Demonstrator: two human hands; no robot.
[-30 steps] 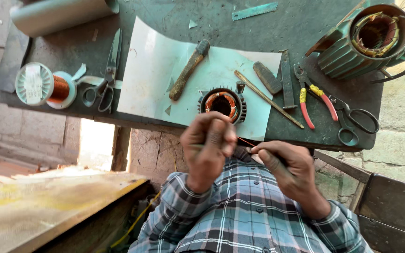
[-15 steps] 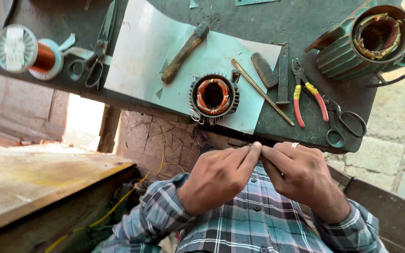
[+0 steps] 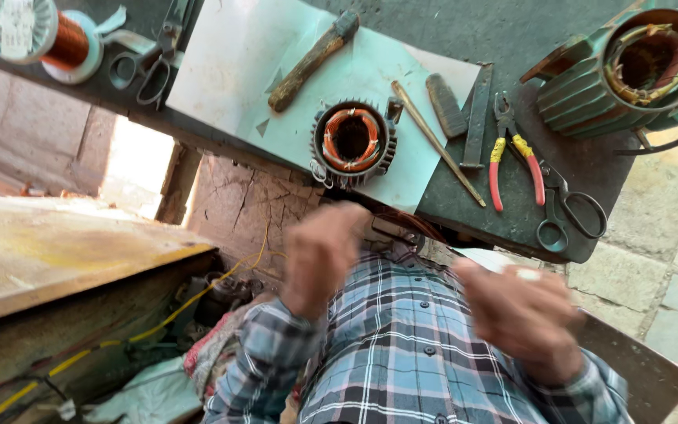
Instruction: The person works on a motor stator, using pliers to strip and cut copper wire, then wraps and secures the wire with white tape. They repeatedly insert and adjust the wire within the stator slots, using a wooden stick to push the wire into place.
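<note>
Workbench [image 3: 512, 31]: stator [image 3: 351, 141], pliers [image 3: 512, 161].

Tools and motor parts on a dark bench [image 3: 512, 23]

A copper wire spool [image 3: 45, 35] lies beside scissors [image 3: 147, 67]; a wooden-handled hammer [image 3: 311, 59] rests on pale sheet [image 3: 237, 63]; red-yellow pliers [image 3: 512, 161] lie near a green motor housing [image 3: 614, 78].

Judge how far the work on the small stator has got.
Done: copper coils already sit in the stator on the bench. In hand: left hand and right hand are off the bench, blurred; any grip unclear. Left: hard to tell; pliers and scissors lie idle.
</note>
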